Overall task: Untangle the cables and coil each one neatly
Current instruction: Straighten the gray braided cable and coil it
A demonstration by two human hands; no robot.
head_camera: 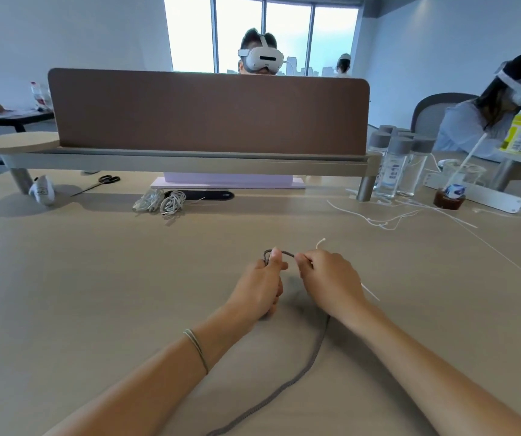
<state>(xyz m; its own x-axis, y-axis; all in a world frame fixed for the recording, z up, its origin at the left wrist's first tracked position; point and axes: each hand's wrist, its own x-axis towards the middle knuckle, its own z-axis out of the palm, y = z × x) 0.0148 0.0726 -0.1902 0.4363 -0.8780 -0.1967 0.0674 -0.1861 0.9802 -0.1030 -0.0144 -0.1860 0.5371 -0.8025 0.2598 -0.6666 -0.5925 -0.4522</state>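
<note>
Head view: both hands work near the middle of the desk (95,278). The left hand (260,286) is curled around a grey cable (311,360), with a small loop of it arching over the raised thumb. The right hand (328,280) pinches the same cable just right of that loop, fingers closed on it. A white tie (320,243) sticks up past the right hand's knuckles, and a thin white strip shows again at that hand's right side; whether the right hand grips it too cannot be told. From under the hands the grey cable runs toward the near edge, passing between the forearms and curving left out of the frame. A thin band (197,349) circles the left wrist.

Further off, left of centre, two coiled white cables (161,201) lie side by side on the desk, touching a flat black bar (209,195). Scissors (103,181) lie to the far left, beside a crumpled white wrapper (42,191). A brown divider (209,111) stands across the far side of the desk on a pale rail. To the right, loose white ties (385,220) are scattered on the desk, near a cluster of clear bottles (394,165) with grey caps, and a white power strip (479,196) sits further right. A person in a white headset (262,59) sits behind the divider, and another sits at the far right.
</note>
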